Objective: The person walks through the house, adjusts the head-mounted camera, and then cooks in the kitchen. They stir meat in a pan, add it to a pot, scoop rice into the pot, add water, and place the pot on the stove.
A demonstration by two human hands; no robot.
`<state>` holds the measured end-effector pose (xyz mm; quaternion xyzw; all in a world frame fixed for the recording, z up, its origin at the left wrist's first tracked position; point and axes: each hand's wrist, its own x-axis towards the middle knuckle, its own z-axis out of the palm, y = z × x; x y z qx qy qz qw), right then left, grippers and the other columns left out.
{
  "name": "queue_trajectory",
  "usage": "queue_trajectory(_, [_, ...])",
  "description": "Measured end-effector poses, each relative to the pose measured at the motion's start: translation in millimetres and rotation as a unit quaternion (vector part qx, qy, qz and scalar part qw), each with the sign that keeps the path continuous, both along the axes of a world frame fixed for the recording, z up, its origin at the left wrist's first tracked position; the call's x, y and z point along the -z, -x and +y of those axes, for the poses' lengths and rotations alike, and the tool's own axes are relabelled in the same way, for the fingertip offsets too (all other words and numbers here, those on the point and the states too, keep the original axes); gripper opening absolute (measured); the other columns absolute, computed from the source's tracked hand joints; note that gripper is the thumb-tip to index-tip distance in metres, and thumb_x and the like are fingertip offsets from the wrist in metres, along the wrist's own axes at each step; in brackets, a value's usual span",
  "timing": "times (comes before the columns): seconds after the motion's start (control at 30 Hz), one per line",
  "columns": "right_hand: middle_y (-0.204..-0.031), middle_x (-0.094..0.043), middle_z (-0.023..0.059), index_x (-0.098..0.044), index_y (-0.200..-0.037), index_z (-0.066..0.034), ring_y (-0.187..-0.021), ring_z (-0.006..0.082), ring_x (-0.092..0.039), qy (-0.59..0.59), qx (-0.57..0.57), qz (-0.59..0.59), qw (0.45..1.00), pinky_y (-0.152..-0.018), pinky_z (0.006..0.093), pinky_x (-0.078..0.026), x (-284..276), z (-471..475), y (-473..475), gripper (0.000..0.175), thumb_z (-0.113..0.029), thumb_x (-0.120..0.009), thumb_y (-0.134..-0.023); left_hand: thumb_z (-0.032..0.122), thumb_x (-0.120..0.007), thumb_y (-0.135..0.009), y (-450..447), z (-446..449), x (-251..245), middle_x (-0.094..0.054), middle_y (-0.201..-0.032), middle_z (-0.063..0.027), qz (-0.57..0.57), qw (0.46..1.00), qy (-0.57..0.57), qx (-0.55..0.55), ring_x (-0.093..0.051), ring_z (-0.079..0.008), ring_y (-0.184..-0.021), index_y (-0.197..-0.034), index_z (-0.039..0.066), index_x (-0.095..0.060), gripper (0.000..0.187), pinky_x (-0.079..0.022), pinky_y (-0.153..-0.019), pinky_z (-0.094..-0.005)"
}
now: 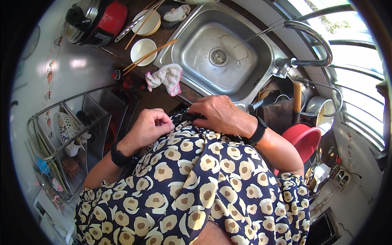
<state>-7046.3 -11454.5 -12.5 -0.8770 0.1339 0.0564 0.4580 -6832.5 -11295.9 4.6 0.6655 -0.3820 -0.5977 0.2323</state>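
Both my hands are at the lower front of my dark shirt (186,167), which has a cream and brown pattern. With thumb and fingertips together, my left hand (154,126) pinches the cloth near its hem; the pinch itself is partly hidden. My right hand (219,114) curls over bunched dark fabric beside it, its fingertips partly out of sight. Each wrist wears a black band. Just beyond them, a white cloth with pink edging (167,79) hangs over the counter edge, beside the steel sink (196,65). Neither hand touches the cloth.
A thin water stream runs from the curved faucet (327,50) into the sink. Chopsticks rest across a white bowl (143,50), near a second bowl (150,24) and a red cooker (113,18). At right are a wooden-handled cleaver (297,98) and a red basin (301,137); at left, a wire rack (82,131).
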Motion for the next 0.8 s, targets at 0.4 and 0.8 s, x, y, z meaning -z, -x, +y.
queue_trajectory(0.4, [-0.087, -0.071, 0.0136, -0.075, -0.100, -0.0040, -0.085, 0.0323, -0.069, 0.117, 0.028, 0.006, 0.993, -0.072, 0.0426, -0.056, 30, 19, -4, 0.022, -0.021, -0.073, -0.087, 0.001, -0.074, -0.082, 10, -7, -9, -0.061, -0.081, -0.0063, -0.020, 0.970, 0.219, 0.106, -0.059, -0.0157, -0.073, -0.086, -0.002, -0.070, 0.007, -0.046, -0.065, -0.0290])
queue_trajectory(0.8, [-0.114, -0.072, 0.0174, -0.073, -0.122, -0.0048, -0.104, 0.0333, -0.068, -0.077, 0.026, -0.054, 0.995, -0.095, 0.0417, -0.054, 10, -22, 47, 0.033, -0.023, -0.071, -0.094, 0.012, -0.073, -0.091, -15, 11, 5, -0.064, -0.133, -0.0160, 0.125, 0.987, 0.069, 0.073, -0.061, -0.0224, -0.120, -0.097, 0.003, -0.069, 0.011, -0.046, -0.105, -0.0372])
